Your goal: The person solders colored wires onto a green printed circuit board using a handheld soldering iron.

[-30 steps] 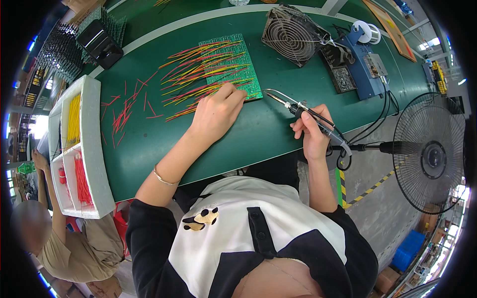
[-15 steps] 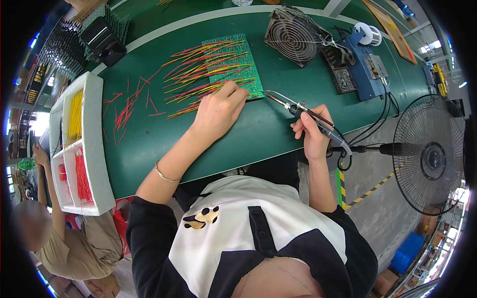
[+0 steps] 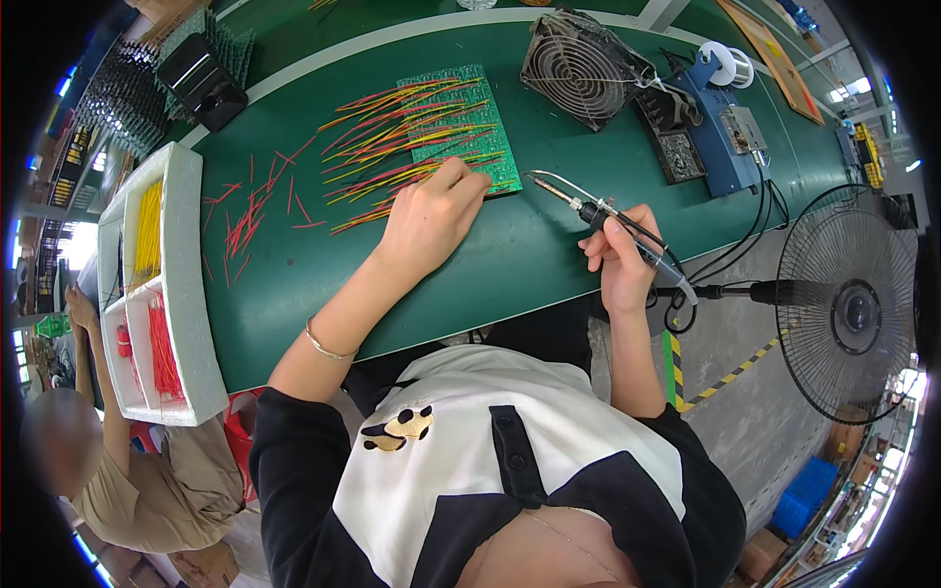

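My right hand [image 3: 624,267] is closed round a soldering iron [image 3: 595,214] that has a thin curved metal tube fixed alongside it. The iron's tip is just right of the green circuit board panel [image 3: 498,127], apart from it. Rows of red and yellow wires [image 3: 377,147] run from the panel out to its left. At the panel's near edge, my left hand [image 3: 431,220] is closed with its fingers curled down over the wire ends. Its fingertips are hidden, so what they pinch does not show.
Loose red wires [image 3: 250,218] lie scattered left of the panel. A white foam box [image 3: 201,323] holds yellow and red wires. Beyond stand a square fan [image 3: 578,73] and a blue soldering station [image 3: 720,127]. A floor fan [image 3: 851,309] is at right; another person [image 3: 147,480] sits left.
The soldering iron's tip has drawn slightly right, away from the panel's near corner, with my right hand. My left hand and the panel have hardly moved.
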Demonstrator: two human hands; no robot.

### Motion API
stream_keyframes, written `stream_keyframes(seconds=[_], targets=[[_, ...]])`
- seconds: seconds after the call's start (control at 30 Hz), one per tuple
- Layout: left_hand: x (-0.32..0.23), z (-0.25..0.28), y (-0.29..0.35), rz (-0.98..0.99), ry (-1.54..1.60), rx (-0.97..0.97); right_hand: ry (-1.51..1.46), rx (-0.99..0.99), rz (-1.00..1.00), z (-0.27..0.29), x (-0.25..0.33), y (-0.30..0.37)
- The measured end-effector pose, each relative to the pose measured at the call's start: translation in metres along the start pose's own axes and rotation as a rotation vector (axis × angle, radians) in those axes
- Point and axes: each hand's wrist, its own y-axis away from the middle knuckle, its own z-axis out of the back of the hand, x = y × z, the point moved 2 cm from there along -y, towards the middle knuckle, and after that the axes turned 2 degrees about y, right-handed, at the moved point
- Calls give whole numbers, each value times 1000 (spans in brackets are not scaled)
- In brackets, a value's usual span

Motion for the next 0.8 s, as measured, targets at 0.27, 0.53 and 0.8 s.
stream_keyframes(seconds=[0.27,0.53,0.8], targets=[[-2,4,-5,-10,-36,8,-49,-82,18,-1,0,-8],[-7,19,4,-53,-436,42,61,-131,61,3,-8,-4],[-18,13,23,-84,-470,31,5,-108,66,5,-6,-2]])
